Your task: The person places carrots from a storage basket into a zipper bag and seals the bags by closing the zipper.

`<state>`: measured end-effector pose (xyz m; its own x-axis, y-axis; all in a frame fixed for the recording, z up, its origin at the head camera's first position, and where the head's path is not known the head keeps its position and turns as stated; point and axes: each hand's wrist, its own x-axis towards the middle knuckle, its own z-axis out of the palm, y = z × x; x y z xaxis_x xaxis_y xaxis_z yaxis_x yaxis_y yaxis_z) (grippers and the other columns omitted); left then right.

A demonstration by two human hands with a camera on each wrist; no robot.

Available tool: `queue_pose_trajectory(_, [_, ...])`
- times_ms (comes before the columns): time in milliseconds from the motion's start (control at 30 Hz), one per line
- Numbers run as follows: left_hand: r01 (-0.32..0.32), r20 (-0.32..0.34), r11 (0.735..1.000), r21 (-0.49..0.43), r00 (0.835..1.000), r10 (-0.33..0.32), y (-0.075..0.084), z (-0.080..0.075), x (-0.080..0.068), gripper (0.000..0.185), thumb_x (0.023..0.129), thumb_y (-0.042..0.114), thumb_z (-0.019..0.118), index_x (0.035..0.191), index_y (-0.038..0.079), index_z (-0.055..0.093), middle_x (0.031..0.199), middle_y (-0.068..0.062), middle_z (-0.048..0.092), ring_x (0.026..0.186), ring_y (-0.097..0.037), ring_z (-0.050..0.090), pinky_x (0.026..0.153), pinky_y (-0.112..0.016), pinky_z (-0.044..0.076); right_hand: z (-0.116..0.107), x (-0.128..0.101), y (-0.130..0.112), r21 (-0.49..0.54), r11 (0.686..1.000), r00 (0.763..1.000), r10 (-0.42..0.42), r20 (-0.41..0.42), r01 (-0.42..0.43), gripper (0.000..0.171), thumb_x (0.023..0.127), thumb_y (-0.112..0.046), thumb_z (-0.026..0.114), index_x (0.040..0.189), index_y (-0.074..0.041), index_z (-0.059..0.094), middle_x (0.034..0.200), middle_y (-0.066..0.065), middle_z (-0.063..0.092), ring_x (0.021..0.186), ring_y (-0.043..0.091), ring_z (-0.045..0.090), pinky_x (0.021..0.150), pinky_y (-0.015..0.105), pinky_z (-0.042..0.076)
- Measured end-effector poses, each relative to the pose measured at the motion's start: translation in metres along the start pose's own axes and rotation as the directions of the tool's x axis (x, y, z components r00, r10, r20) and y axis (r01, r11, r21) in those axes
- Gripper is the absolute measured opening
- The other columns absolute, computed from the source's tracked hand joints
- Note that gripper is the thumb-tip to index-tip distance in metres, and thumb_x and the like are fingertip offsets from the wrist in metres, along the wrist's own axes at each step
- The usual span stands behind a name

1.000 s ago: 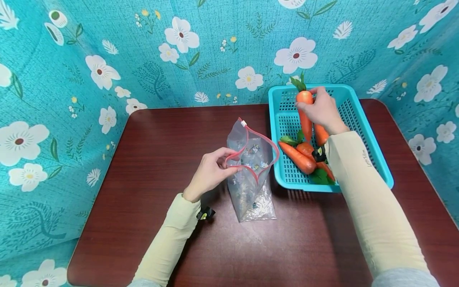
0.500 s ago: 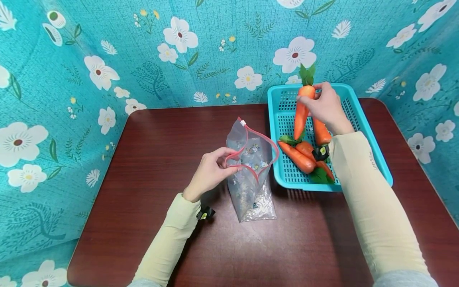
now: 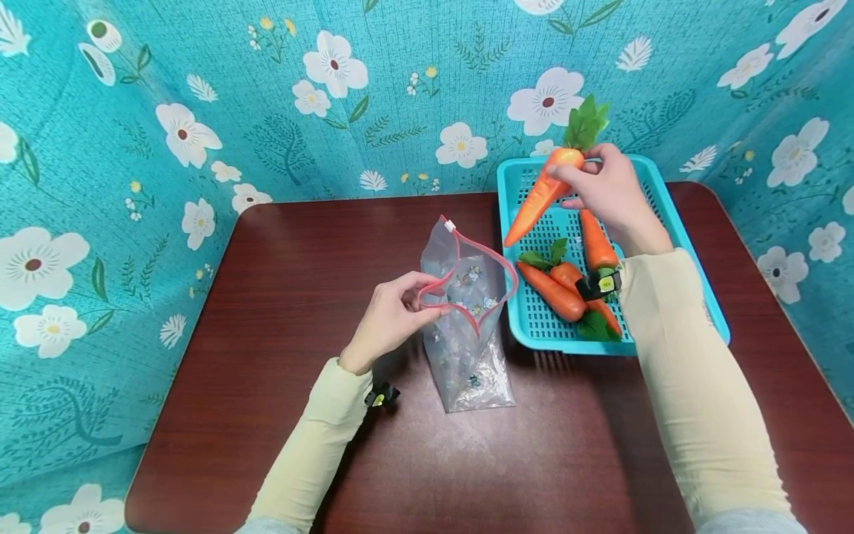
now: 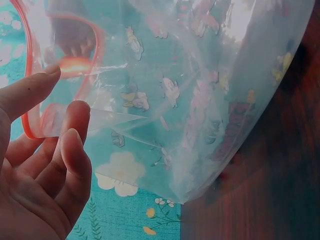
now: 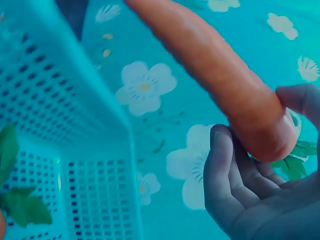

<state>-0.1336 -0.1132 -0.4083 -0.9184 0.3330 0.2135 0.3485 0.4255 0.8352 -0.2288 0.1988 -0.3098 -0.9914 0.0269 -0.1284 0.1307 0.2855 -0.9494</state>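
My left hand (image 3: 390,315) pinches the red rim of a clear slider zip bag (image 3: 460,363) between thumb and fingers. The bag's mouth gapes, and small cartoon prints show on its side (image 4: 170,90) in the left wrist view. Above the turquoise basket (image 3: 554,346), my right hand (image 3: 617,189) grips an orange carrot (image 3: 543,194) near its leafy end. Its tip slants down and left over the basket's left rim. The right wrist view shows the thumb and fingers around the thick end of that carrot (image 5: 215,70).
Several more carrots lie in the basket, among them one at the front (image 3: 552,291) and one farther back (image 3: 597,241). The dark wooden table (image 3: 300,282) meets a flowered turquoise cloth (image 3: 400,111) behind it.
My right hand has raised the carrot from the others and tilted it, so its tip swings left and its leaves go right. The left hand and bag stay almost still.
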Motion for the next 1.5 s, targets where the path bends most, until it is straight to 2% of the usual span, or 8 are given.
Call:
queue_pose_trajectory(133, [-0.009, -0.008, 1.000, -0.002, 1.000, 0.009, 0.000, -0.001, 0.000, 0.040, 0.075, 0.014, 0.083, 0.112, 0.014, 0.068, 0.069, 0.001, 0.060, 0.058, -0.014, 0.050, 0.051, -0.024, 0.044, 0.002, -0.006, -0.007, 0.070, 0.997, 0.999, -0.014, 0.051, 0.010, 0.063, 0.087, -0.036, 0.069, 0.131, -0.009, 0.033, 0.115, 0.002, 0.058, 0.086, 0.007, 0.067, 0.068, 0.022, 0.057])
queue_pose_trajectory(267, [-0.009, -0.012, 1.000, 0.001, 1.000, 0.009, 0.001, -0.002, 0.001, 0.041, 0.074, 0.015, 0.084, 0.112, 0.014, 0.068, 0.070, 0.001, 0.060, 0.058, -0.014, 0.051, 0.051, -0.025, 0.044, 0.005, -0.011, -0.011, 0.068, 0.998, 0.995, -0.023, 0.098, 0.016, 0.068, 0.088, -0.036, 0.069, 0.138, -0.009, 0.032, 0.120, 0.003, 0.058, 0.093, 0.007, 0.065, 0.070, 0.023, 0.057])
queue_pose_trajectory(433, [-0.001, -0.016, 1.000, 0.006, 1.000, 0.001, 0.002, -0.002, 0.001, 0.040, 0.075, 0.016, 0.083, 0.112, 0.014, 0.068, 0.069, 0.001, 0.059, 0.058, -0.014, 0.051, 0.052, -0.025, 0.044, 0.012, -0.018, -0.011, 0.005, 0.999, 0.990, -0.038, 0.134, 0.037, 0.068, 0.087, -0.039, 0.069, 0.138, -0.008, 0.035, 0.120, 0.002, 0.058, 0.095, 0.008, 0.063, 0.071, 0.022, 0.056])
queue_pose_trajectory(567, [-0.007, -0.022, 1.000, 0.007, 1.000, 0.007, 0.002, -0.002, 0.001, 0.041, 0.074, 0.015, 0.084, 0.112, 0.013, 0.068, 0.069, 0.000, 0.059, 0.059, -0.014, 0.051, 0.053, -0.024, 0.044, 0.019, -0.024, -0.011, -0.112, 0.992, 0.988, -0.044, 0.151, 0.061, 0.066, 0.087, -0.043, 0.068, 0.133, -0.005, 0.040, 0.115, 0.001, 0.055, 0.096, 0.011, 0.060, 0.072, 0.021, 0.054])
queue_pose_trajectory(767, [-0.003, -0.022, 1.000, 0.000, 1.000, 0.003, 0.005, -0.002, 0.001, 0.042, 0.074, 0.013, 0.084, 0.113, 0.010, 0.068, 0.069, -0.002, 0.059, 0.059, -0.015, 0.051, 0.053, -0.024, 0.043, 0.033, -0.033, -0.011, -0.275, 0.958, 0.985, -0.042, 0.166, 0.087, 0.067, 0.085, -0.050, 0.068, 0.127, -0.002, 0.047, 0.118, 0.010, 0.055, 0.097, 0.019, 0.055, 0.075, 0.029, 0.048])
queue_pose_trajectory(967, [0.011, -0.020, 1.000, 0.000, 1.000, -0.011, 0.004, -0.003, 0.002, 0.041, 0.075, 0.013, 0.083, 0.113, 0.010, 0.068, 0.081, -0.005, 0.069, 0.060, -0.016, 0.051, 0.053, -0.024, 0.044, 0.044, -0.036, -0.009, -0.350, 0.927, 0.979, -0.071, 0.191, 0.135, 0.061, 0.084, -0.049, 0.070, 0.117, -0.001, 0.050, 0.115, 0.014, 0.058, 0.098, 0.025, 0.057, 0.077, 0.032, 0.047])
queue_pose_trajectory(1167, [0.017, -0.026, 1.000, 0.003, 1.000, -0.017, 0.002, -0.003, 0.002, 0.041, 0.075, 0.014, 0.083, 0.113, 0.012, 0.068, 0.091, -0.003, 0.072, 0.060, -0.015, 0.051, 0.053, -0.024, 0.045, 0.052, -0.041, -0.010, -0.389, 0.909, 0.974, -0.066, 0.215, 0.148, 0.062, 0.084, -0.049, 0.069, 0.119, -0.001, 0.049, 0.113, 0.014, 0.057, 0.098, 0.027, 0.054, 0.073, 0.034, 0.046])
queue_pose_trajectory(1500, [-0.005, -0.041, 1.000, 0.000, 0.999, 0.005, 0.002, -0.002, 0.004, 0.041, 0.076, 0.015, 0.082, 0.114, 0.014, 0.068, 0.082, -0.002, 0.068, 0.058, -0.014, 0.052, 0.053, -0.024, 0.045, 0.061, -0.043, -0.002, -0.488, 0.838, 0.943, -0.085, 0.322, 0.242, 0.052, 0.082, -0.054, 0.069, 0.108, -0.010, 0.060, 0.103, 0.008, 0.056, 0.069, 0.023, 0.056, 0.065, 0.035, 0.045])
